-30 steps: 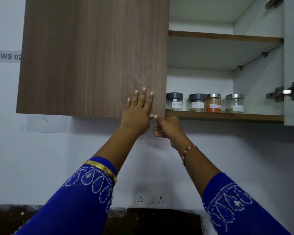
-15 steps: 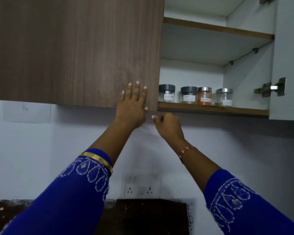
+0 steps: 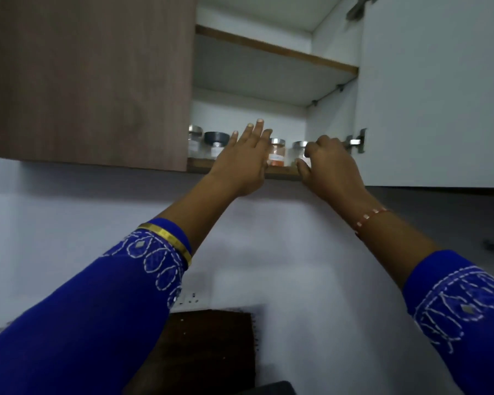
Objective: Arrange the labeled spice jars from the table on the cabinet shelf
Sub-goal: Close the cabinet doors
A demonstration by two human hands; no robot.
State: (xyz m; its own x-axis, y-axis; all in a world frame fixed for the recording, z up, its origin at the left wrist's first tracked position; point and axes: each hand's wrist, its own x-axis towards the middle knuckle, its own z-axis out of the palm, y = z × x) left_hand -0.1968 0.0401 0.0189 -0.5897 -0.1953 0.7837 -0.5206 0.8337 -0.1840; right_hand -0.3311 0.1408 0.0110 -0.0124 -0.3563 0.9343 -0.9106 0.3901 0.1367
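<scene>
Glass spice jars are lined up along the front lip of the lower cabinet shelf: a steel-lidded jar half tucked behind the wood-grain door, a dark-lidded jar, an orange-spice jar, and one more steel-lidded jar at the right end. None are in hand.

Left hand is flat, fingers spread, grasping nothing, and it's in front of the row, so it may be covering another jar; can't tell. Right hand is curled right by that rightmost jar. Whether its grip is actually closed on the jar, or just on the shelf edge, I honestly can't tell.

Risk as I see it: the jars sit close to the lip, and both hands are crowding them from below. A knuckle bump would probably tip one off, and that's glass. The white door hanging open near the head isn't great either.
</scene>
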